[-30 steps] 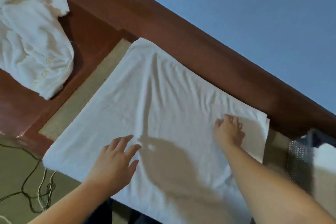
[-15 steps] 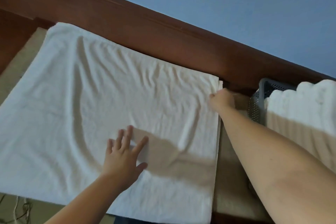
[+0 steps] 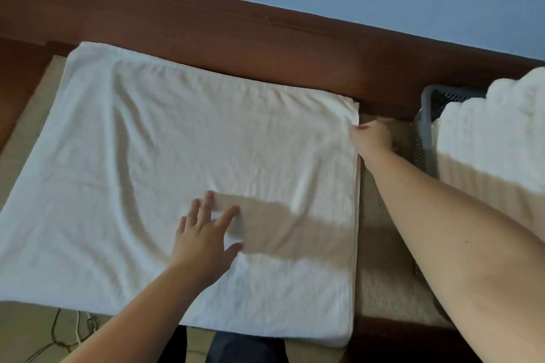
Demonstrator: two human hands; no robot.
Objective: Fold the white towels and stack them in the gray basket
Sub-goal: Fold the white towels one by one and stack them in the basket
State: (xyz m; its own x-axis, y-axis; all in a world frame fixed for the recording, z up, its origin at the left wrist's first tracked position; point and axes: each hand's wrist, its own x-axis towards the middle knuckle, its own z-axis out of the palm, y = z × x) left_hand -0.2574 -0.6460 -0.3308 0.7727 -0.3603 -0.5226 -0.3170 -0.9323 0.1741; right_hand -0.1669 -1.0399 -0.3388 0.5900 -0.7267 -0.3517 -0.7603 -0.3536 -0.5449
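White towel (image 3: 165, 180): spread flat on the beige worktop (image 3: 380, 289), centre-left. Left hand (image 3: 206, 239): fingers straight, pressing the towel's near middle. Right hand (image 3: 372, 138): pinching the towel's far right edge. Gray basket (image 3: 424, 127): right, holding folded towels (image 3: 489, 141).

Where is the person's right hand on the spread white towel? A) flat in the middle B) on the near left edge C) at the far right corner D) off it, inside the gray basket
C: the right hand grips the far right corner of the spread white terry towel, while the left hand lies flat mid-towel.
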